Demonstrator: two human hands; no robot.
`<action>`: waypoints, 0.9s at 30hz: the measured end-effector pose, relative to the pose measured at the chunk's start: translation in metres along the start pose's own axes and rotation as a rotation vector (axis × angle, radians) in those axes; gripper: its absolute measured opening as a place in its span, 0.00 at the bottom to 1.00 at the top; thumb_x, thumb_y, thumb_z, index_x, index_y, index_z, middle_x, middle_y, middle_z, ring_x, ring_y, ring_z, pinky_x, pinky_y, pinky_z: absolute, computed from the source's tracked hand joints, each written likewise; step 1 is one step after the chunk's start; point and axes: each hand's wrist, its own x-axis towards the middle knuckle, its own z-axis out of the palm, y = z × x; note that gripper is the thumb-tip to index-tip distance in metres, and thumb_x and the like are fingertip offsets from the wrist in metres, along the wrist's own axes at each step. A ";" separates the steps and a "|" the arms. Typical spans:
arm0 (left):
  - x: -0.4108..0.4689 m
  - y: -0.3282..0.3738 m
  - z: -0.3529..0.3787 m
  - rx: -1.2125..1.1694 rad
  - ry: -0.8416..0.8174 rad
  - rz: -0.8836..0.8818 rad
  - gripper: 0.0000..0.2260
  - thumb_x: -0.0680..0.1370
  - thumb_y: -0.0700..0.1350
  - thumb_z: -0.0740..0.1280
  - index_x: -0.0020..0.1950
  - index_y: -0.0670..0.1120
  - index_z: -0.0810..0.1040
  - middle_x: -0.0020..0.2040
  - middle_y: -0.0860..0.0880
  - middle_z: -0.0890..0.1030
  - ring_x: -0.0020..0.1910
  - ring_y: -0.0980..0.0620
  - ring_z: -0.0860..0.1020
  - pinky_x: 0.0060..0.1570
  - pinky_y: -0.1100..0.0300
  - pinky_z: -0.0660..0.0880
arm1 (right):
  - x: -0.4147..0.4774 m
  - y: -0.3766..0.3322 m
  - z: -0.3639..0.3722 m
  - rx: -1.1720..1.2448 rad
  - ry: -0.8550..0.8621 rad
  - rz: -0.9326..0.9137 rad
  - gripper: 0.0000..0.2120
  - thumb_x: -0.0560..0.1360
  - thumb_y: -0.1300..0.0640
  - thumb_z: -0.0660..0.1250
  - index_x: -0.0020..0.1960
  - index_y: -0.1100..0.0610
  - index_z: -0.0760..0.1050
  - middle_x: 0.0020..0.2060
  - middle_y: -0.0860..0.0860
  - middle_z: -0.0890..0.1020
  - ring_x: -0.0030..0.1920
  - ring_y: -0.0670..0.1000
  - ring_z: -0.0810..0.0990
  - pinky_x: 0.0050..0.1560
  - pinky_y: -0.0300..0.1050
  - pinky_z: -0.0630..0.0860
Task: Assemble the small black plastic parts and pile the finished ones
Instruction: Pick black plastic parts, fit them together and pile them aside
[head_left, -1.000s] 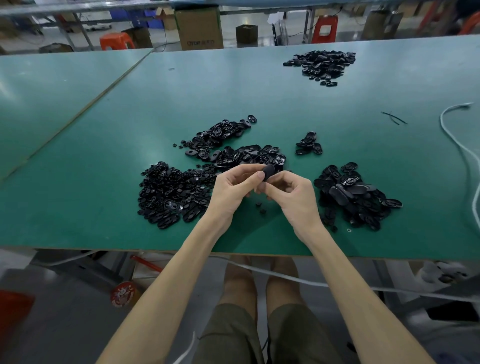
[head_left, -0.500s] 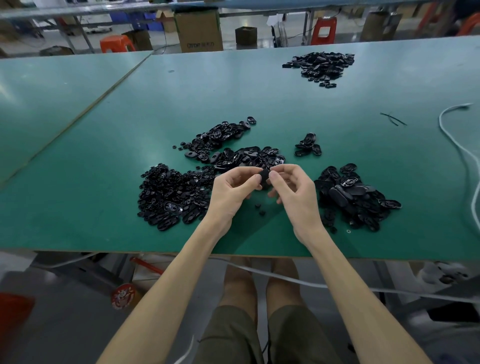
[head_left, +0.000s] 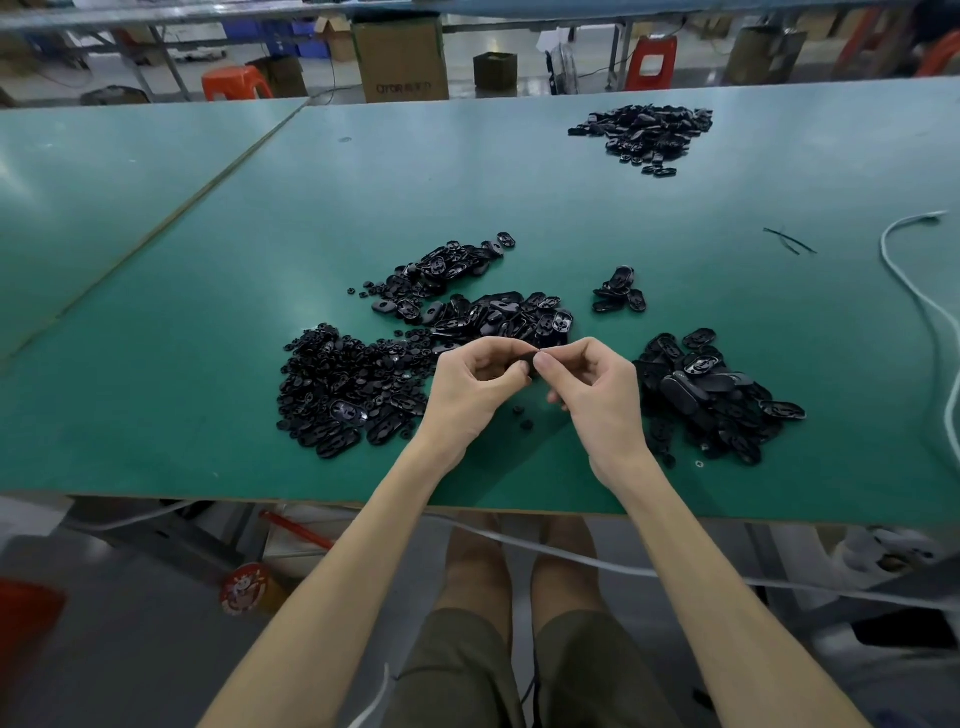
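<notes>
Left hand (head_left: 467, 387): fingers curled, thumb and forefinger pinching the left end of the black part (head_left: 529, 358).
Right hand (head_left: 597, 389): curled likewise, its fingertips clamped on the same part's right end, so the two hands meet over it.
Black part: small, dark and smooth, held above the worktop (head_left: 519, 208); mostly hidden by the fingers (its exact shape cannot be told).
Open room: a bare green strip runs from under the black part to the worktop's near edge, which both forearms cross.
Loose bits (head_left: 522, 418): two tiny black pieces on the green surface just nearside of the black part.
Left pile (head_left: 348, 389): left of the black part, a wide heap of small glossy pieces with larger ovals along its near side.
Middle pile (head_left: 498, 317): just beyond the black part, flat oval shells with cut-outs.
Right pile (head_left: 711, 389): right of the black part, close to the right hand, a heap of bigger oval pieces, some with solid matte backs up.
Small cluster (head_left: 618, 293): beyond and right of the black part, a few ovals.
Far pile (head_left: 644, 132): well beyond the black part, near the far edge.
White cable (head_left: 914, 291): far right of the black part, curving along the worktop.
Surface: matte green with a pale wooden edge.
</notes>
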 end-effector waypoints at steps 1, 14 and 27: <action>0.000 -0.001 0.000 0.012 0.005 0.005 0.08 0.78 0.33 0.71 0.53 0.43 0.85 0.49 0.47 0.88 0.46 0.53 0.84 0.51 0.61 0.80 | 0.000 0.000 0.000 -0.001 -0.001 0.002 0.03 0.77 0.60 0.75 0.45 0.55 0.83 0.35 0.48 0.86 0.32 0.44 0.80 0.35 0.35 0.75; 0.002 -0.004 0.001 0.117 0.043 -0.007 0.10 0.77 0.33 0.71 0.50 0.47 0.86 0.46 0.51 0.88 0.45 0.54 0.84 0.51 0.62 0.81 | 0.000 0.001 0.001 -0.117 -0.002 0.015 0.02 0.77 0.60 0.76 0.45 0.56 0.83 0.39 0.51 0.87 0.33 0.48 0.81 0.39 0.45 0.80; 0.001 -0.002 -0.001 0.010 0.001 -0.016 0.08 0.78 0.33 0.72 0.55 0.41 0.86 0.46 0.48 0.88 0.44 0.54 0.85 0.48 0.65 0.79 | 0.000 0.001 0.001 -0.021 0.039 0.043 0.02 0.77 0.61 0.75 0.46 0.57 0.83 0.37 0.51 0.86 0.33 0.45 0.80 0.35 0.34 0.74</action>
